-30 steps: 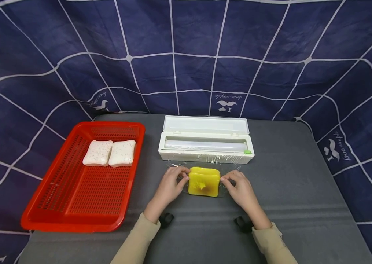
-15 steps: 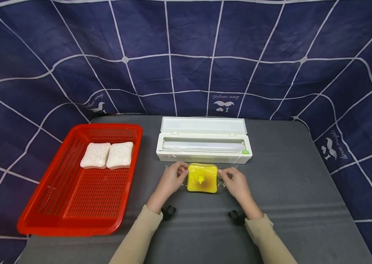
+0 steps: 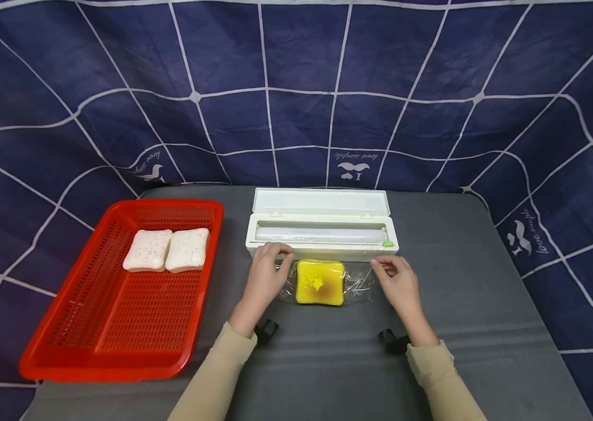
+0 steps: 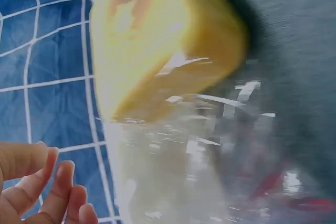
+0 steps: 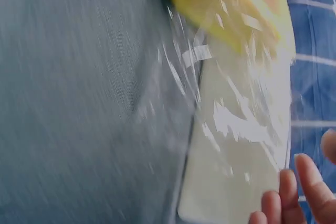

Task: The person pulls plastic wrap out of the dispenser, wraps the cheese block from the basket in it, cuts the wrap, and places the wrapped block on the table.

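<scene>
A yellow, toast-shaped slice (image 3: 319,292) with a browned patch lies on the grey table under clear cling film (image 3: 358,286), which spreads out to both sides of it. At the film's left end is my left hand (image 3: 264,279), thumb and fingers loosely bent with nothing seen between them in the left wrist view. My right hand (image 3: 398,287) is by the right end, its fingertips (image 5: 308,169) near the film edge and the thumb apart from them. Wrinkled film (image 5: 239,121) stretches from the slice past the white box in the right wrist view.
Just behind the slice stands a white cling film dispenser box (image 3: 322,252), lid up, with a roll (image 3: 319,234) and a green cutter slide (image 3: 388,244). On the left, a red basket (image 3: 112,359) holds two white speckled slices (image 3: 187,250). A blue checked curtain (image 3: 296,123) encloses the table.
The hands have moved apart from the slice's sides, left hand leftward and forward, right hand rightward, letting go of the film, which now lies spread at both sides. The slice has shifted slightly toward the box.
</scene>
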`<state>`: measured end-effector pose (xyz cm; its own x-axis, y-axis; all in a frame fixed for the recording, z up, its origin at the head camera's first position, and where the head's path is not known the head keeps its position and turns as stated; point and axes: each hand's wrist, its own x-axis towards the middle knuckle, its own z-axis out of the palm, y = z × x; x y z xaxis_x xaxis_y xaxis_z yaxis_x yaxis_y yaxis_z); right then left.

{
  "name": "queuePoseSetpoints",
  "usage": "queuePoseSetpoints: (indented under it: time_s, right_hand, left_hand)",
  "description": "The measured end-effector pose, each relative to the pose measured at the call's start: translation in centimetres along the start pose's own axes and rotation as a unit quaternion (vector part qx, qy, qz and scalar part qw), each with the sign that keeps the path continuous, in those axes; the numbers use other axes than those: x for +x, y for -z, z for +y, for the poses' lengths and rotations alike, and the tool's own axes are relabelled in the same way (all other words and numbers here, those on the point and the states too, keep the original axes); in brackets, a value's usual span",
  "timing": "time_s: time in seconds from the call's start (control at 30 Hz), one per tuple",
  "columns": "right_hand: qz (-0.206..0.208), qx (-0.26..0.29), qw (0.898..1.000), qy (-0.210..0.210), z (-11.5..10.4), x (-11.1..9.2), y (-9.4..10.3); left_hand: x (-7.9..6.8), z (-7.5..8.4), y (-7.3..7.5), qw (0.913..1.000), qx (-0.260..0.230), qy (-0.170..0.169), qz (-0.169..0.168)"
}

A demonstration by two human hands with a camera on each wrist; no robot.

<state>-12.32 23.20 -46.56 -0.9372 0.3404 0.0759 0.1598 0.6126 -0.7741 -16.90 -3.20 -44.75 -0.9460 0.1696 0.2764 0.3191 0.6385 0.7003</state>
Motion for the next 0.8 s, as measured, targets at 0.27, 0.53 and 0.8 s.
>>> queuePoseSetpoints:
  time_s: [0.27, 0.53, 0.8]
  right_hand:
    - [0.011, -0.038, 0.998, 0.05, 0.9, 3.6, 2.0]
    - [-0.088, -0.073, 0.99, 0.078, 1.3, 5.6, 2.1]
    - [-0.087, -0.051, 0.985, 0.14, 2.5, 6.8, 1.9]
  left_hand:
    - [3.7, 3.6, -1.0, 0.9959, -0.018, -0.044, -0.077]
    - [5.9, 7.4, -5.7, 0.9796, 0.036, -0.097, -0.172]
    - [6.5, 9.2, -8.5, 0.9769, 0.069, -0.111, -0.169]
